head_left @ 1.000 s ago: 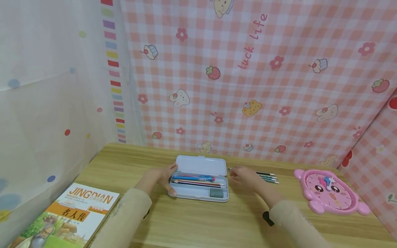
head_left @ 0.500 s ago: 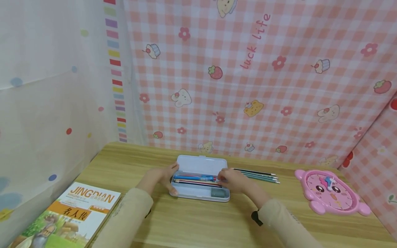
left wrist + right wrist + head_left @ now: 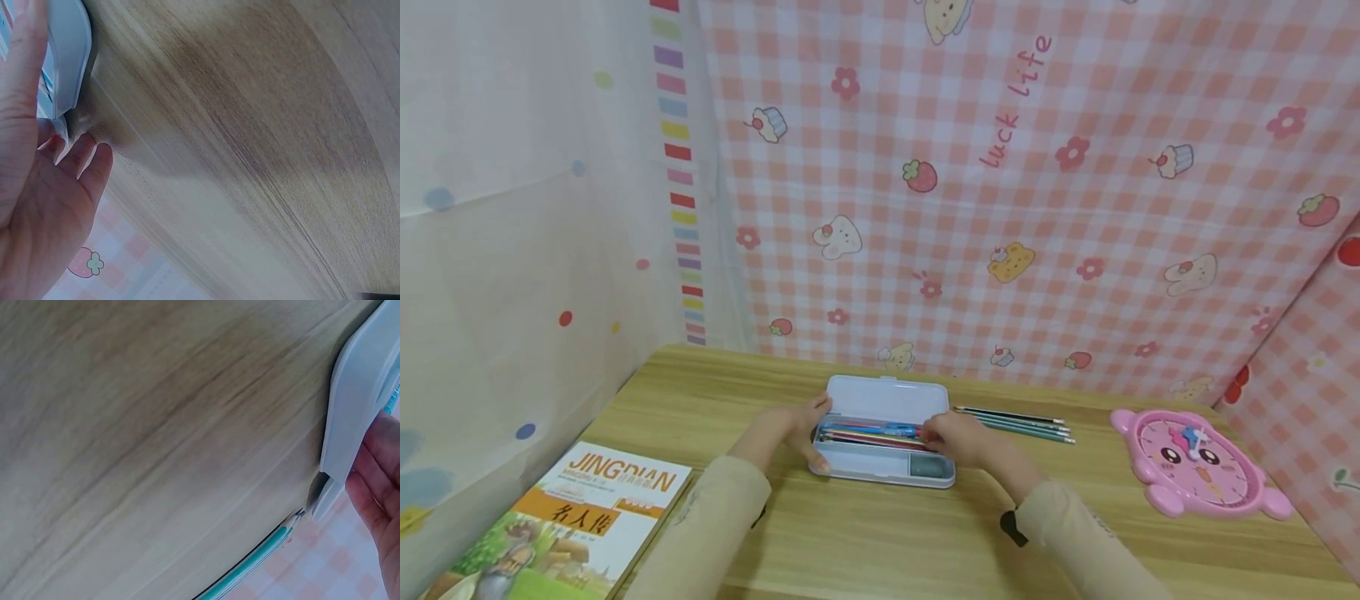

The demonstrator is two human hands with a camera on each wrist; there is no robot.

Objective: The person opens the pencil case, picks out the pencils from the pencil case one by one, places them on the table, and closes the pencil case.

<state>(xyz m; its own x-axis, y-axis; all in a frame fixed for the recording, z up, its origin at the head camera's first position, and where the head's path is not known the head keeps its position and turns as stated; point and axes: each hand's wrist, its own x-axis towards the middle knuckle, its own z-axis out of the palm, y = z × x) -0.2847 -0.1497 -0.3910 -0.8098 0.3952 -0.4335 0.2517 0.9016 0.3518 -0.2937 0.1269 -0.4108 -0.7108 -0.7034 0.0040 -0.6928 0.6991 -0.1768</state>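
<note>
Pencil case (image 3: 861, 461) lies open between left fingers (image 3: 817, 407) curved round its end and right fingers (image 3: 936, 430) curled inside, their hold hidden, apparently settling pencils (image 3: 865, 440), which calls next for gentle release.

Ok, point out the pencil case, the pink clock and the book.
Pencil case (image 3: 887, 400): head view, on the inside of its open lid.
Pink clock (image 3: 1189, 478): head view, on its dial.
Book (image 3: 567, 520): head view, on its front cover's orange band.

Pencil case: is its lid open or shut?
Open. The pencil case has its lid folded back on the far side, leaving a blue pen and pencils in view inside.
</note>
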